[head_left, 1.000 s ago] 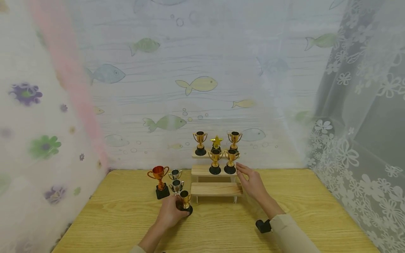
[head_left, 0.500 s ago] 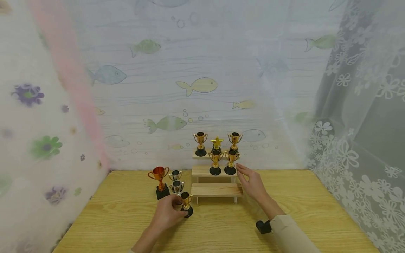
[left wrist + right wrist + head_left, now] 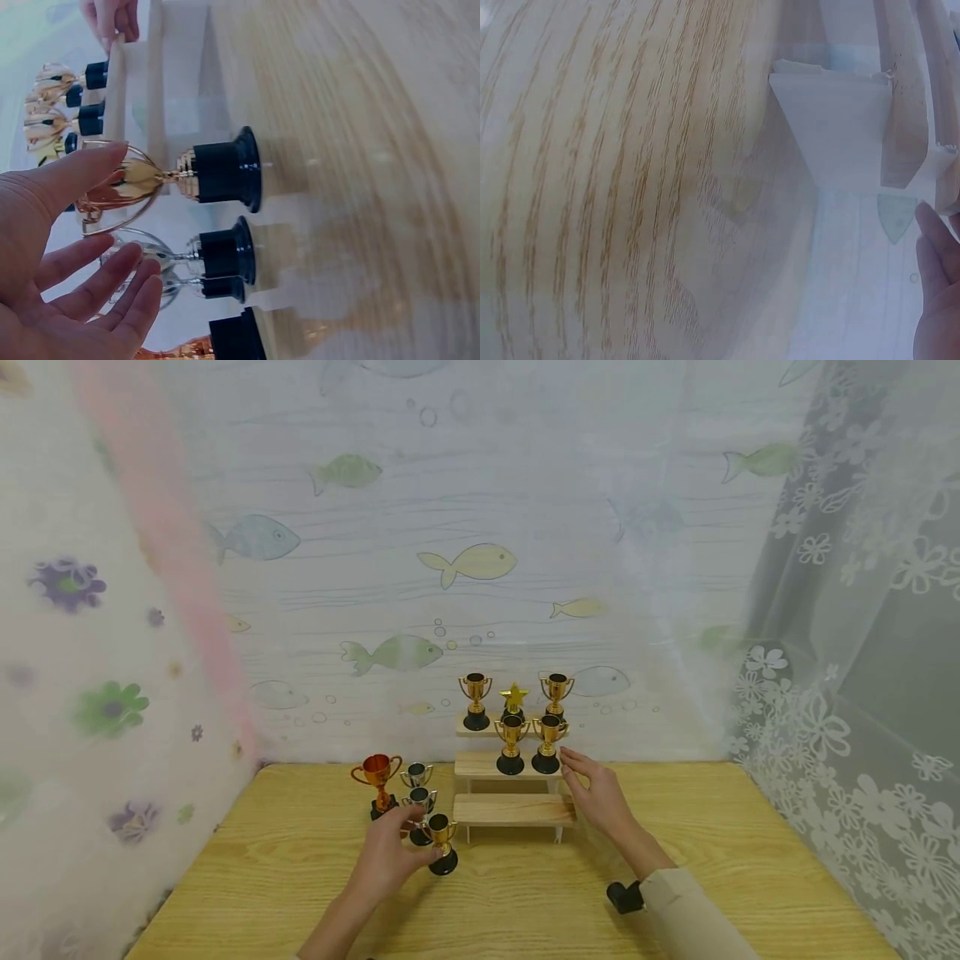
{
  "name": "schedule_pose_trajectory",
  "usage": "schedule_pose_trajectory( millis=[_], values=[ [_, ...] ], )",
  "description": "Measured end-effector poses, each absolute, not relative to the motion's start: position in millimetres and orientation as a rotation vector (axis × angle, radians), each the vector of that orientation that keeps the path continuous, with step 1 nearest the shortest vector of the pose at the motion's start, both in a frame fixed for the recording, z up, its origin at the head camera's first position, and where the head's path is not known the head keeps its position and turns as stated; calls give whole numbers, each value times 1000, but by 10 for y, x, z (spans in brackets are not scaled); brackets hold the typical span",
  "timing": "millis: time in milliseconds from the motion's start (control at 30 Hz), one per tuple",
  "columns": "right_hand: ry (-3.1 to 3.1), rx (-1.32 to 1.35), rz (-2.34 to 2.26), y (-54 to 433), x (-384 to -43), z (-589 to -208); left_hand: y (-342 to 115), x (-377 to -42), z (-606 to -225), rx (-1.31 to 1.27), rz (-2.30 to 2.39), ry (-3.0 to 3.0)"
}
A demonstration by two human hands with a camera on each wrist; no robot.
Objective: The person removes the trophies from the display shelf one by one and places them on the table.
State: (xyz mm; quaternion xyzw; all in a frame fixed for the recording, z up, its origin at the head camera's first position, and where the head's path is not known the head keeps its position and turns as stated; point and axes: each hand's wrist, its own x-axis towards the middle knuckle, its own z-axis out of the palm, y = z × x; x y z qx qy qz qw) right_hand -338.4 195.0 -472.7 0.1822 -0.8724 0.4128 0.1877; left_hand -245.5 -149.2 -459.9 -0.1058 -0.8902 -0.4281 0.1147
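Note:
My left hand (image 3: 384, 856) is beside a small gold trophy cup (image 3: 440, 827) that stands upright on the table on its black base. In the left wrist view, the thumb overlaps the gold trophy's cup (image 3: 135, 184), and the other fingers (image 3: 124, 277) are spread and loosely bent. Whether the thumb touches it I cannot tell. Behind it stand two silver trophies (image 3: 419, 799), partly hidden, and a copper-coloured trophy (image 3: 377, 771). My right hand (image 3: 600, 793), fingers extended together, rests at the right end of the middle step (image 3: 474, 764) of a wooden stand.
The top step (image 3: 495, 727) bears two gold cups and a gold star trophy (image 3: 513, 696). Two gold cups (image 3: 511, 737) stand on the middle step. The bottom step (image 3: 513, 808) is bare wood. A black object (image 3: 625, 897) is by my right sleeve.
My left hand has shifted up and left, its fingers opening away from the gold trophy, which stays about where it was. The right hand holds its place.

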Motion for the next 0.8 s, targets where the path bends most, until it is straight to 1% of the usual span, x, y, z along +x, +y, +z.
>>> schedule_pose_trajectory(
  millis=[433,800],
  values=[
    [-2440,533,1145,1908,-3379,-4754,-1370,-2427,-4462,-371,-1125,-2602],
    [-2449,521,1133,1948,-3396,-4726,-1119,-2495,-4227,-467,-1139,-2551]
  ],
)
